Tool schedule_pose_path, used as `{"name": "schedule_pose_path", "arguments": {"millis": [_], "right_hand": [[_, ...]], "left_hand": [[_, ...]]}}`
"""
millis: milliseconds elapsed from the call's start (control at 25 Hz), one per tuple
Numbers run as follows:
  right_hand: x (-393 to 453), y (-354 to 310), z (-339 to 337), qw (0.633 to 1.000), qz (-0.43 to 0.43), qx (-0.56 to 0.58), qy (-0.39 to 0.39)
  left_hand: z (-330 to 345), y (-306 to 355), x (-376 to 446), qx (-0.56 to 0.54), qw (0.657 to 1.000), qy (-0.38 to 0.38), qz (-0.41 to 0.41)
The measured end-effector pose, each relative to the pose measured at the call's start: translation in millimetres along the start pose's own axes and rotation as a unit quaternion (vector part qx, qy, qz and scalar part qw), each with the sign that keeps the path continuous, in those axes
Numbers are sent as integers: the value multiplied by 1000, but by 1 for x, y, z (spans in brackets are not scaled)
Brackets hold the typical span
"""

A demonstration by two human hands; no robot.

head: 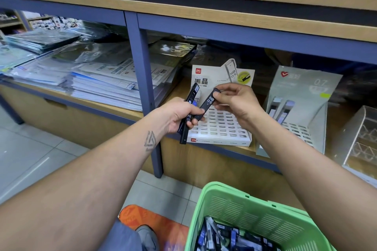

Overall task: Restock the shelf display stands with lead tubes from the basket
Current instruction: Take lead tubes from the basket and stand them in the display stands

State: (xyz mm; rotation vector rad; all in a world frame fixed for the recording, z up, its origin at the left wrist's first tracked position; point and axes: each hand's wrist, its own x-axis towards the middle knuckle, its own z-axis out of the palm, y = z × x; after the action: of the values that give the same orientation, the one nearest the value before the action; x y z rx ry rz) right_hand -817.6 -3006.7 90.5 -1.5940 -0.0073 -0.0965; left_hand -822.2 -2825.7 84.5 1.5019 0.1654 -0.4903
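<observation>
Right hand [234, 102] pinches one black lead tube [207, 105] by its top, over the white display stand [219, 128]; left hand [179, 116] grips a few more tubes [188, 117] just left.

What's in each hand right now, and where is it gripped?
Left hand grips a few lead tubes mid-length; right hand pinches one tube at its top end.

Green basket [234, 208] and its lead tubes [230, 236] cut off below.
</observation>
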Motion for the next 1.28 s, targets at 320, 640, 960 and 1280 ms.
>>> {"name": "schedule_pose_path", "arguments": {"millis": [320,640,960,1280], "right_hand": [[19,16,13,901,-219,-358,111],[30,26,19,899,-241,-360,58],[37,27,25,893,-242,-376,53],[41,29,28,848,-267,-452,68]], "left_hand": [[-6,-7,17,60,978,196,40],[0,-18,26,101,968,226,29],[3,-17,25,114,965,235,19],[4,-17,22,126,963,236,25]]}}
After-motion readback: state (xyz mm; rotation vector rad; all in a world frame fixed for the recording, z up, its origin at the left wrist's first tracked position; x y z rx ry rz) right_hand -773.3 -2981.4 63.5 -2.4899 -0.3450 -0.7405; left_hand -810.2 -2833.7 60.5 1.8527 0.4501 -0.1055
